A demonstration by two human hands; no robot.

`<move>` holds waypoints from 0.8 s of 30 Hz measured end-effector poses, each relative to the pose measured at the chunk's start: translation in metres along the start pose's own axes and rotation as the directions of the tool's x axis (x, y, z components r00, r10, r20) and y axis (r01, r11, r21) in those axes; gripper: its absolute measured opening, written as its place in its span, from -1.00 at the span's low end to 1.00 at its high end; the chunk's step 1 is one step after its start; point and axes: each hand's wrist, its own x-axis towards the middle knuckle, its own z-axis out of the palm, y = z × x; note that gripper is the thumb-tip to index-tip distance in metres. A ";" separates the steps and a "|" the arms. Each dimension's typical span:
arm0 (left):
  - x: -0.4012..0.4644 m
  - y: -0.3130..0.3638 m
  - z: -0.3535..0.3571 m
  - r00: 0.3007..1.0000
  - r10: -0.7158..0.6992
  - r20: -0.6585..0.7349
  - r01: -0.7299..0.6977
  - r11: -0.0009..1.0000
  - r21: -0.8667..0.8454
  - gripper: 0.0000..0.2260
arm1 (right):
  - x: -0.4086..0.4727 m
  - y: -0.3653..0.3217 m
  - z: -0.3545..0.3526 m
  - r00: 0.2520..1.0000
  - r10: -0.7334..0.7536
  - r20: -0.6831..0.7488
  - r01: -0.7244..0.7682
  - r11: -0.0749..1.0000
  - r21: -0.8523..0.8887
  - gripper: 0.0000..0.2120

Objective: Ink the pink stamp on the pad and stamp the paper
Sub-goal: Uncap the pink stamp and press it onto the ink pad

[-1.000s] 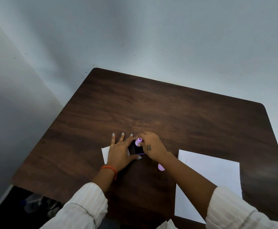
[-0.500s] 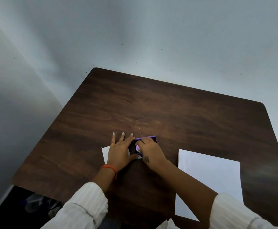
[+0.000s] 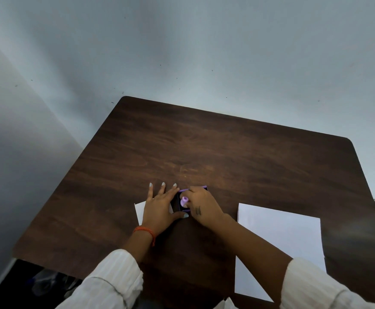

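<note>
Nearest to me, 2 white sleeves (image 3: 115, 279) frame the bottom of the view, and between them, at the very near edge, a scrap of something white that I cannot identify. A large sheet of paper (image 3: 280, 244) lies on the right side of the table, partly under my right forearm, still blank where I can see it.

Further in, my left hand (image 3: 159, 208) lies flat with its fingers straight and spread, pressing on a smaller white sheet (image 3: 139, 211), the thumb reaching across to the near edge of the ink pad (image 3: 195, 188). It has not moved over the last second. My right hand (image 3: 201, 205) has: 1 second ago it held the pink stamp (image 3: 184, 201) raised above the pad, half a second ago it had come down onto it, and now the stamp stands on the dark pad surface, knob up, with my fingertips curled around it in a pinch. I judge the inking step to be under way or just done; carrying the stamp over to paper is what remains.

The dark wood-grain table (image 3: 226, 152) stretches bare beyond the pad to its rounded far corners. Past it, pale grey walls meet in a corner on the left, marked with a few small dark specks.
</note>
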 end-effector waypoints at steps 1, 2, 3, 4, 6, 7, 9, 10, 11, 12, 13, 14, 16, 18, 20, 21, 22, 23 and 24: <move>0.000 0.000 0.000 1.000 -0.001 -0.002 0.001 1.000 -0.002 -0.29 | 0.002 0.000 -0.004 1.000 0.011 -0.013 -0.011 1.000 0.022 -0.83; -0.001 0.000 0.000 1.000 -0.004 -0.004 0.003 1.000 -0.003 -0.30 | 0.004 0.001 -0.006 0.999 0.012 -0.031 -0.011 1.000 0.027 -0.85; -0.001 0.000 0.000 1.000 -0.006 -0.005 0.006 1.000 -0.005 -0.30 | 0.006 0.001 -0.007 0.999 0.003 -0.040 -0.002 1.000 0.017 -0.87; 0.000 0.000 0.000 1.000 -0.007 -0.006 0.007 1.000 -0.008 -0.31 | 0.006 0.001 -0.007 0.999 -0.013 -0.037 0.013 1.000 0.000 -0.89; 0.000 0.000 0.000 1.000 -0.007 -0.006 0.007 1.000 -0.016 -0.31 | 0.005 0.000 -0.002 1.000 -0.026 0.002 0.026 0.999 -0.032 -0.84; 0.000 0.000 0.001 1.000 -0.008 -0.005 0.008 1.000 -0.013 -0.31 | 0.005 0.000 0.001 1.000 -0.024 0.008 0.025 0.999 -0.047 -0.79; 0.001 0.000 0.001 1.000 -0.012 0.002 0.012 1.000 0.006 -0.29 | 0.005 -0.002 0.005 1.000 -0.014 0.001 0.014 0.997 -0.079 -0.67; 0.000 0.000 0.002 1.000 -0.012 0.002 0.012 1.000 0.012 -0.29 | 0.005 -0.002 0.006 1.000 -0.013 0.002 0.014 0.995 -0.098 -0.64; 0.001 -0.001 0.003 1.000 -0.011 0.003 0.011 1.000 0.013 -0.28 | 0.006 -0.003 0.007 1.000 -0.016 0.010 0.017 0.993 -0.117 -0.64; 0.001 -0.001 0.003 1.000 -0.009 0.003 0.009 1.000 0.014 -0.28 | 0.007 -0.004 0.006 1.000 -0.017 0.024 0.020 0.991 -0.133 -0.64; 0.002 -0.002 0.003 1.000 -0.007 0.003 0.007 1.000 0.013 -0.28 | 0.009 -0.005 0.006 0.999 -0.019 0.037 0.024 0.989 -0.146 -0.64; 0.002 -0.002 0.004 1.000 -0.006 0.003 0.006 1.000 0.009 -0.28 | 0.010 -0.005 0.005 0.999 -0.017 0.051 0.025 0.987 -0.158 -0.63; 0.002 -0.002 0.005 1.000 -0.004 -0.003 0.004 1.000 -0.007 -0.29 | 0.013 -0.006 0.004 0.998 -0.007 0.069 0.020 0.983 -0.180 -0.61; 0.002 -0.003 0.005 1.000 -0.001 -0.010 0.001 1.000 -0.021 -0.30 | 0.014 -0.008 0.006 0.996 0.006 0.085 0.011 0.981 -0.194 -0.57; 0.002 -0.003 0.005 1.000 0.001 -0.015 -0.001 1.000 -0.025 -0.31 | 0.014 -0.009 0.007 0.996 0.014 0.091 0.005 0.979 -0.202 -0.52; 0.002 -0.003 0.006 1.000 0.002 -0.015 -0.002 1.000 -0.026 -0.31 | 0.013 -0.009 0.008 0.996 0.015 0.088 0.003 0.979 -0.205 -0.49; 0.002 -0.004 0.006 1.000 0.003 -0.016 -0.004 1.000 -0.029 -0.32 | 0.013 -0.010 0.009 0.996 0.016 0.085 0.002 0.978 -0.206 -0.48; 0.002 -0.004 0.007 1.000 0.005 -0.018 -0.006 0.999 -0.034 -0.32 | 0.012 -0.010 0.009 0.996 0.019 0.084 -0.002 0.979 -0.204 -0.47; 0.002 -0.004 0.007 1.000 0.008 -0.021 -0.009 0.999 -0.039 -0.32 | 0.012 -0.011 0.008 0.996 0.025 0.080 -0.009 0.980 -0.197 -0.46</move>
